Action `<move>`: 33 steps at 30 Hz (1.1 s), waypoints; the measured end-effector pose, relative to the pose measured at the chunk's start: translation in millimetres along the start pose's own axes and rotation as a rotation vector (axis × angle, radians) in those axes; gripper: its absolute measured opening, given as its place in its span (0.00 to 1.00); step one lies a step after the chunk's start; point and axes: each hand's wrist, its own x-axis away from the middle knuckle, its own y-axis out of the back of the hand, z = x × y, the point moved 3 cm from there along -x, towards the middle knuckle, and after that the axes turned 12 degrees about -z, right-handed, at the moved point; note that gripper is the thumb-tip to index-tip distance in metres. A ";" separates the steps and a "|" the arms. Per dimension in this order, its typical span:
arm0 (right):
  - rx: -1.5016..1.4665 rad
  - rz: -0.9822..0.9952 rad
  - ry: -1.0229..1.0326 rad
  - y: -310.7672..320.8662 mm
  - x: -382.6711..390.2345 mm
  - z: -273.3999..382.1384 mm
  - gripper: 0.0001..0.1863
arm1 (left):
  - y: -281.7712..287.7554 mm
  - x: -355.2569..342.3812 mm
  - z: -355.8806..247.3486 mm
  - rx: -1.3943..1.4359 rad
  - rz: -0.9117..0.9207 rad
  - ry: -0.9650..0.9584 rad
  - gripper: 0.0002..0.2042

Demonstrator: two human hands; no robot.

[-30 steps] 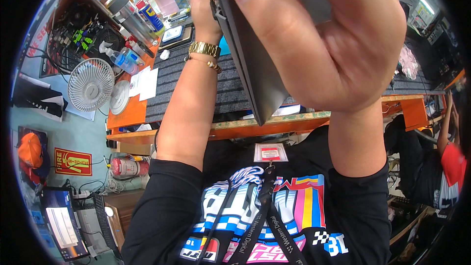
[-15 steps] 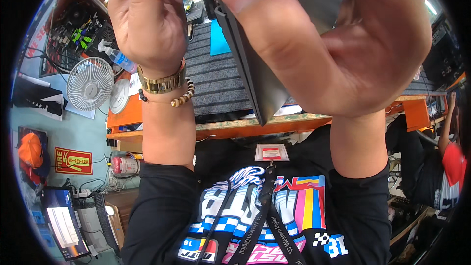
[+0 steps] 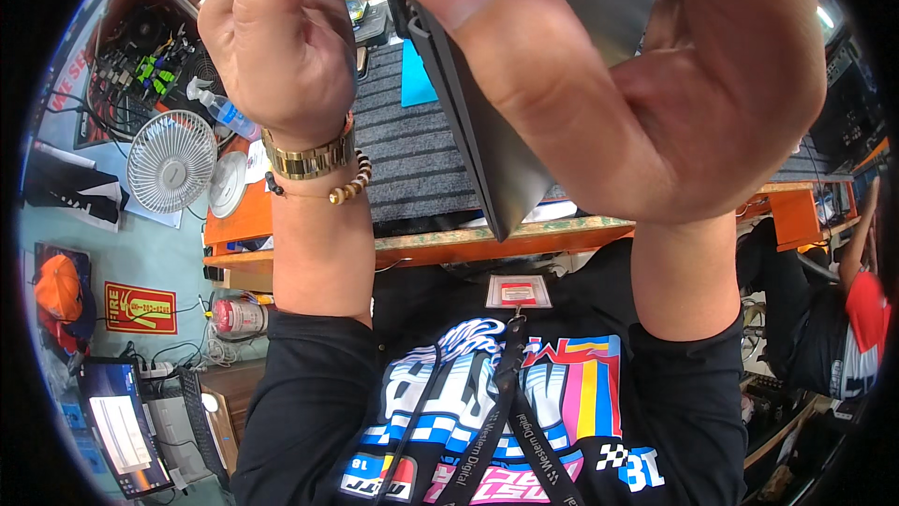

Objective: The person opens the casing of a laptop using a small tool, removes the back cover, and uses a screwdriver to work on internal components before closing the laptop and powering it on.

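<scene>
Close in front of me, a dark grey laptop [image 3: 510, 164] is tilted up on its edge, with its thin side and a hinge-like part toward me. My right hand [image 3: 609, 103] grips it, thumb along the near side and the fingers curving round behind. Left of it, my left hand [image 3: 281, 47] is raised with its fingers bent together. The tips of those fingers run out of the picture at the top, so what they hold, if anything, is hidden. A gold watch [image 3: 309, 160] and a beaded bracelet [image 3: 348, 190] circle my left wrist.
Below the hands lies a grey ribbed mat [image 3: 417, 164] on an orange-edged desk [image 3: 421, 249], with a blue sheet [image 3: 417, 75] on it. Leftward are a white fan [image 3: 170, 161], a spray bottle [image 3: 225, 108] and a monitor [image 3: 122, 426]. Another person [image 3: 866, 319] is at the far right.
My left hand has shifted slightly to the left. The laptop and my right hand stay almost in place, and the grip looks the same.
</scene>
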 end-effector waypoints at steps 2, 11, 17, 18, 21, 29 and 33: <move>-0.004 0.002 0.003 -0.2 -0.9 -0.5 0.22 | -1.6 -1.4 -0.8 0.008 0.013 0.001 0.30; -0.009 -0.012 0.003 -0.8 -3.4 -2.3 0.23 | -5.1 -6.2 0.0 0.021 0.074 -0.006 0.33; -0.025 -0.031 0.005 -3.7 -8.6 -4.4 0.24 | -0.8 -12.9 2.6 0.038 0.161 -0.017 0.35; -0.022 -0.048 0.005 -3.5 -10.1 -3.8 0.24 | 0.5 -14.2 3.5 0.040 0.188 -0.021 0.35; 0.020 -0.127 -0.017 7.6 -11.5 -10.0 0.24 | 9.8 -10.4 17.3 0.069 0.202 -0.016 0.36; 0.138 -0.418 -0.686 63.0 29.6 -56.5 0.25 | 56.1 29.6 81.4 -0.191 -0.027 0.391 0.27; 0.095 -0.449 -0.947 80.4 74.7 -89.0 0.26 | 72.1 71.3 125.6 -0.157 -0.089 0.840 0.28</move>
